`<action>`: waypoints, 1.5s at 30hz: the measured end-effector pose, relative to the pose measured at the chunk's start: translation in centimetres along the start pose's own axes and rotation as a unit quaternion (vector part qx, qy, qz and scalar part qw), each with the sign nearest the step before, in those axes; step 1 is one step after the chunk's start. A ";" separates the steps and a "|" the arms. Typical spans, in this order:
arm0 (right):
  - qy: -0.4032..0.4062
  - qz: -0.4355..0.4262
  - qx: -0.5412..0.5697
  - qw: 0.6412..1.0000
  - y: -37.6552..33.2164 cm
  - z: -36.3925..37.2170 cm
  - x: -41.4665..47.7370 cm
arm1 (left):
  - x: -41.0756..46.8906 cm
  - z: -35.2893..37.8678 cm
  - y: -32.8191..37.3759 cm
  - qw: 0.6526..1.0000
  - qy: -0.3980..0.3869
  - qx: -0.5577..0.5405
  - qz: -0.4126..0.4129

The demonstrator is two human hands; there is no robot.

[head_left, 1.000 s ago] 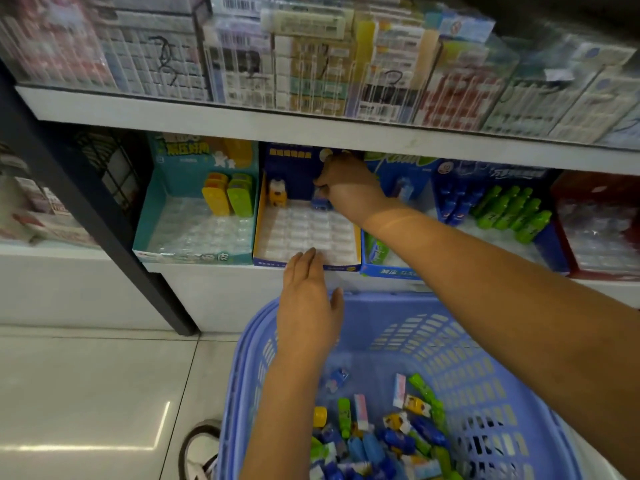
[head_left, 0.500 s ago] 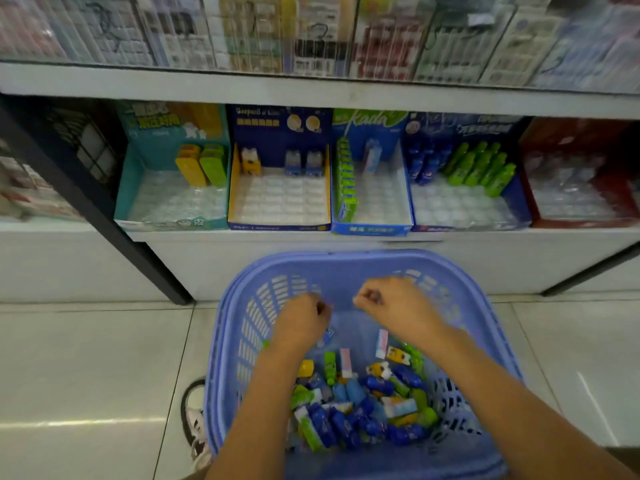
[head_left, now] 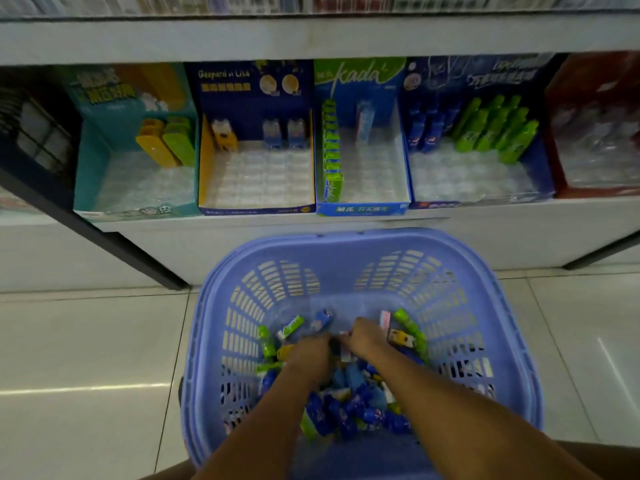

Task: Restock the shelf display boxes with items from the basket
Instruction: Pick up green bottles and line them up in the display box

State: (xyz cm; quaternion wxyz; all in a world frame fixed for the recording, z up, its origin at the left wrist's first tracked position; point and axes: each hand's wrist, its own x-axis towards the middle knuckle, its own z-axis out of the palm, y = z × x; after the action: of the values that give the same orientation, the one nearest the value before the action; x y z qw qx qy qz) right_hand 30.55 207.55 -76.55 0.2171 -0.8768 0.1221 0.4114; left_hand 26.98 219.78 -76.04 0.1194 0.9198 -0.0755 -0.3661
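In basket below display boxes: left hand, right hand sunk in mixed items, fingers hidden, grip cannot tell. Risk: blind grab pulls wrong type, ends in wrong box.

Glossy pale floor tiles with light streaks beneath white shelving, dark upright post

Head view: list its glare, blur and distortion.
Head view: dim overall; a glare streak crosses the floor tile; the dark shelf posts slant from the wide lens; the left hand and right hand are smeared inside the basket; the top-shelf stock is blurred beyond reading.
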 end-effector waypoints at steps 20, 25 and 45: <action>-0.061 -0.141 0.511 0.845 -0.6 -10.1 -7.4 | 0.1 -8.4 1.0 0.853 0.163 -0.487 -0.087; 0.051 -0.313 0.445 0.838 -3.8 -13.7 -13.1 | -5.4 -14.1 0.8 0.747 0.225 -0.624 -0.028; 0.427 -0.354 0.036 0.831 -11.6 -28.3 -7.7 | -11.8 -20.1 2.9 0.626 0.236 -0.739 0.081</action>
State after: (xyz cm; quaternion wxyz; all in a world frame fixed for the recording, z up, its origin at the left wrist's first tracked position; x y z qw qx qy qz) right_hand 49.16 204.38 -51.24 0.3060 -0.9398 -0.1014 -0.1135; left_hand 32.21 223.01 -53.35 0.8021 0.5674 0.1769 -0.0582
